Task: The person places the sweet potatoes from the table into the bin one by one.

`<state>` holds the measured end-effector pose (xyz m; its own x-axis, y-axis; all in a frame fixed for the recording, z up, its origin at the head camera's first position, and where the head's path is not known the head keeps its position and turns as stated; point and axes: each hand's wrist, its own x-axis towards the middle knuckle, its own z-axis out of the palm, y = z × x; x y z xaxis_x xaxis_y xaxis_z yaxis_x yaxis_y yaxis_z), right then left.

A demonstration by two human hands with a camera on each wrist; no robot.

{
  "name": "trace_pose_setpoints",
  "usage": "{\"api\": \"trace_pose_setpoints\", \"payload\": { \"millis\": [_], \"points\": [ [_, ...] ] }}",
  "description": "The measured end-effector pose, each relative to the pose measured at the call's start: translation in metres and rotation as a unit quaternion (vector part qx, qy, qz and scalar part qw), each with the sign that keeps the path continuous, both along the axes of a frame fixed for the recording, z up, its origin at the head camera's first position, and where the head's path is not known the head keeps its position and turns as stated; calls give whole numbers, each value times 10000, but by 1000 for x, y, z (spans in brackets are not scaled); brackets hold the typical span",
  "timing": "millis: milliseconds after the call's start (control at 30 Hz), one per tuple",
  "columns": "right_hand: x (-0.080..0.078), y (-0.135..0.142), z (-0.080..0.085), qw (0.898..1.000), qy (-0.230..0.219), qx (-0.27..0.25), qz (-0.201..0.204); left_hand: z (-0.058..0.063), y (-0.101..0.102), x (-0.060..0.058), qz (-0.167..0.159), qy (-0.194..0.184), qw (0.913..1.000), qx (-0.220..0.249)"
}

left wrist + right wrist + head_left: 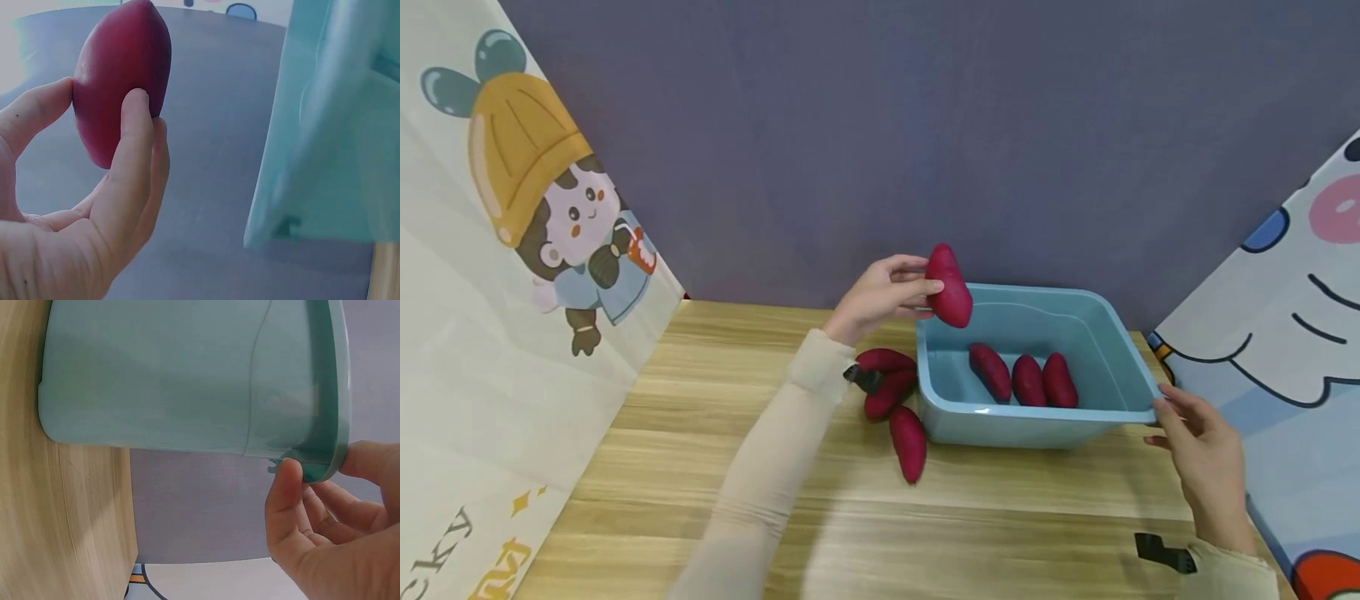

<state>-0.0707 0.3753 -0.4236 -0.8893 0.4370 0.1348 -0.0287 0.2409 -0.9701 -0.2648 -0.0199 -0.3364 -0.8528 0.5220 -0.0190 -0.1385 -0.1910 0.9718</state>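
Observation:
My left hand [883, 293] pinches a purple-red sweet potato [950, 287] between thumb and fingers, up at the left rim of a light blue plastic bin [1000, 423]. In the left wrist view the sweet potato [125, 75] stands nearly upright in the fingertips, with the bin [337, 144] to its right. At the bin's front right corner, my right hand [1206, 454] grips the rim; the right wrist view shows the thumb and fingers of the hand [331, 519] about the rim [342, 394]. Inside the bin lie three sweet potatoes [1028, 381].
On the wooden table [715, 467], left of the bin, lie three more sweet potatoes [908, 444], two partly behind my left wrist. A grey-blue wall [850, 150] rises behind. Cartoon-printed panels stand at the left [490, 333] and right [1285, 333].

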Motion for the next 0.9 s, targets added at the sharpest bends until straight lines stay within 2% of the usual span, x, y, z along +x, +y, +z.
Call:
{"api": "trace_pose_setpoints", "payload": {
  "millis": [167, 367, 733, 900],
  "points": [
    [1, 0, 0, 9998, -19, 177, -11, 8, 32, -12, -192, -33, 9997, -151],
    [0, 1, 1, 9997, -73, 223, -43, 7, 65, -18, -362, 49, 9990, -259],
    [0, -1, 3, 9992, -281, 276, -120, -6, 98, -20, -507, -166, 9979, -363],
    [0, 0, 3, 9997, -133, 178, -35, -18, 106, -20, -605, -283, 9966, -491]
  ]
}}
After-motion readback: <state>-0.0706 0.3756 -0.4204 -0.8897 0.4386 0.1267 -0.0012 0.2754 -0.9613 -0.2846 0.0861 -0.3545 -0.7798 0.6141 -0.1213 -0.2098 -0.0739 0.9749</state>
